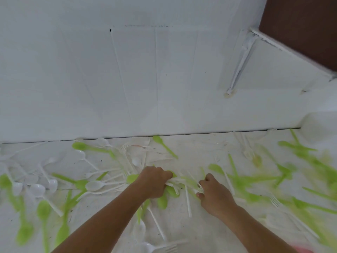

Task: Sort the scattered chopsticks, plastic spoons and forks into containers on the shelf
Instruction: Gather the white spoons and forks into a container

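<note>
Gathering by the fistful, it seemed, left hand [155, 181] gripped a mixed bundle [173, 188] of white and green cutlery; right hand [214, 195] pinched a white fork [200, 189] beside it; other spoons [94, 185] and forks [145, 148] lay strewn over the surface [200, 234]; containers unseen.

Two hands show at lower centre: the left hand [155, 181] and the right hand [213, 194]. At least seven white spoons [94, 185] can be counted in the left half. Green spoons [157, 138] number well over a dozen, but blur at the right prevents an exact count. About six white forks [171, 249] are clear.
</note>
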### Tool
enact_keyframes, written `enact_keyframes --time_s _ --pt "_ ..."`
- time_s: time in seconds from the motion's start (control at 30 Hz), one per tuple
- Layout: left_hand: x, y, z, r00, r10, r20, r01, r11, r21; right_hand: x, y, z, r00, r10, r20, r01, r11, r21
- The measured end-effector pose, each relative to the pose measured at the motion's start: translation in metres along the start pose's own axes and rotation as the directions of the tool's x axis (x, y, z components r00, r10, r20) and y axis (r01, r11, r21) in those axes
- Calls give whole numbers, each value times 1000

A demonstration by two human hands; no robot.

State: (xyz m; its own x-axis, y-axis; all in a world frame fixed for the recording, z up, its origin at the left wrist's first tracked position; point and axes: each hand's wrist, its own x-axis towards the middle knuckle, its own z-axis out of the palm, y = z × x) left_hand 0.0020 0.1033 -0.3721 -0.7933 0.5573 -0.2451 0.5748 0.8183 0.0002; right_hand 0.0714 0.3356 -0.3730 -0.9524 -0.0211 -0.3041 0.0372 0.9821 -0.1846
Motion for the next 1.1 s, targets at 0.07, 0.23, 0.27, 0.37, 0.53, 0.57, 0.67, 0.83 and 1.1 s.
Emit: enact_keyframes --time_s 0.07,0.23,0.27,0.37,0.53,0.57,0.67,0.83,1.1 --pt "0 0 -2 1000 -3 -11 3 1000 13 1 4 -7 999 52 0 -52 998 45" --pt "-3 -2 -7 993 -59 -105 50 995 -84 6 23 -33 960 251 124 -272 735 621" --pt "-4 -4 -7 986 -79 -148 58 989 -138 8 24 -38 947 275 166 -313 673 670" --pt "-10 -12 -18 947 -159 -278 68 948 -312 19 28 -42 890 348 293 -453 614 647" --pt "-46 -12 -63 901 -316 -297 126 847 -516 11 36 -49 902 222 370 -426 598 679" --pt "-58 -7 -72 904 -336 -264 127 802 -584 6 39 -55 919 167 356 -385 567 728" --pt "-102 13 -92 933 -280 -225 50 722 -690 -8 43 -77 934 23 357 -299 596 745" --pt "-162 56 -102 967 -79 -241 -112 719 -686 -29 43 -103 971 -19 239 -160 688 707" --pt "-171 158 -46 982 172 82 -148 959 -241 -92 25 -118 999 51 16 -39 491 870"
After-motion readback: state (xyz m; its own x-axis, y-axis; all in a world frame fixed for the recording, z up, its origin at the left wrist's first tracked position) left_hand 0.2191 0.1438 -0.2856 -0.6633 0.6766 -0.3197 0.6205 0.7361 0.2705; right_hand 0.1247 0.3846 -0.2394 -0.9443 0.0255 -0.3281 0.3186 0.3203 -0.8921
